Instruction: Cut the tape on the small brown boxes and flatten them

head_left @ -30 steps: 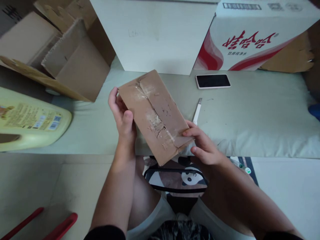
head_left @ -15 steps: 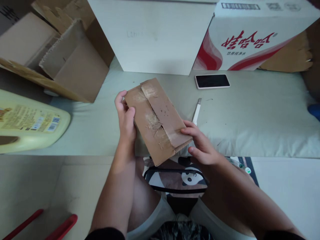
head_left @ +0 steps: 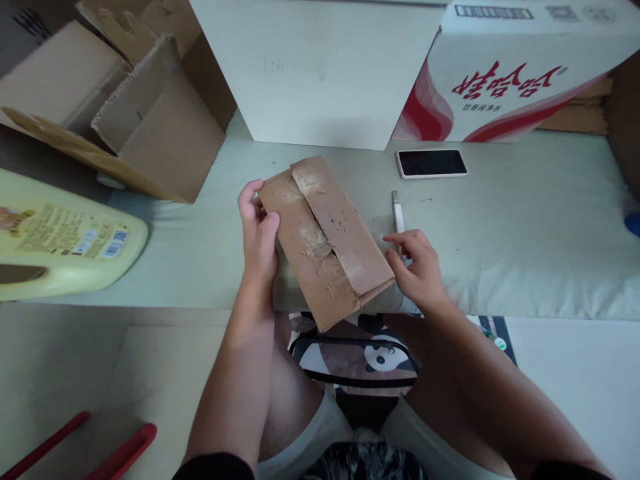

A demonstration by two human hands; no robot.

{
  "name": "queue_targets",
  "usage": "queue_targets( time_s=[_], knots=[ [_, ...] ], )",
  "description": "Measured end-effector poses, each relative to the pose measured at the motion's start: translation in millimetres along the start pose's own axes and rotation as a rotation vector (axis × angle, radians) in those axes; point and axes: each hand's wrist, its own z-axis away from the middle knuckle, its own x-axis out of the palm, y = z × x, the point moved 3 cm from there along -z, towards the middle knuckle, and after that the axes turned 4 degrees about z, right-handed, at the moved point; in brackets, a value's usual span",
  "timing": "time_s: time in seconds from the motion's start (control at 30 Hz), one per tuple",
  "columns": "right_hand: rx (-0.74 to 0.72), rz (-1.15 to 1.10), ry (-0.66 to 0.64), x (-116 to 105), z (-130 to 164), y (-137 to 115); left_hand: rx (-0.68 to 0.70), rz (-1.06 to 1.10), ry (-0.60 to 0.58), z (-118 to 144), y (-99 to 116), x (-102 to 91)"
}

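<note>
The right hand (head_left: 417, 270) has let go of the taped cardboard box (head_left: 327, 240) and, fingers loose, now reaches toward the utility knife (head_left: 398, 217) at 2 o'clock; the left hand (head_left: 257, 233) alone grips the box.

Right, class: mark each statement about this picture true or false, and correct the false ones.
1. The left hand grips the brown box. True.
2. The right hand presses on top of the box. False: it is off the box, over the white cutter on the mat.
3. The phone lies screen up on the mat, apart from the cutter. True.
4. The yellow jug stands upright to the right of the box. False: it lies on its side at the left.
5. The box's top flaps stand wide open. False: they are folded shut, with torn tape on them.
</note>
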Motion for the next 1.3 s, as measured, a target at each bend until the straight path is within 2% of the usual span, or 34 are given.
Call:
queue_targets(
  time_s=[0.1,0.27,0.37,0.43,0.6,0.77,0.83,0.97,1.13,1.2,1.3],
  knots=[
    [0.002,0.113,0.064,-3,-3,9,-0.010,0.016,-0.005,1,2,0.1],
    [-0.093,0.228,-0.160,15,3,21,0.000,0.019,-0.008,1,3,0.4],
    [-0.163,0.203,-0.212,20,8,17,0.002,0.016,0.001,2,2,0.8],
    [-0.131,0.205,-0.191,18,7,16,0.001,0.010,0.008,2,3,1.3],
    [0.059,0.318,-0.139,11,2,27,-0.016,0.043,0.020,2,6,2.7],
    [0.095,0.383,-0.098,5,-3,30,-0.019,0.061,0.001,2,7,2.7],
    [0.112,0.290,-0.123,3,-4,27,-0.016,0.045,-0.010,2,6,1.9],
    [0.223,-0.068,-0.176,-1,1,16,-0.020,0.021,-0.017,2,3,0.0],
    [0.364,-0.408,-0.099,-8,4,8,-0.023,0.030,-0.011,3,4,0.0],
    [0.320,-0.548,-0.092,-12,5,4,-0.030,0.029,-0.012,3,4,0.6],
    [0.125,-0.703,-0.144,-19,9,-9,-0.033,0.026,-0.015,4,3,1.6]
  ],
)
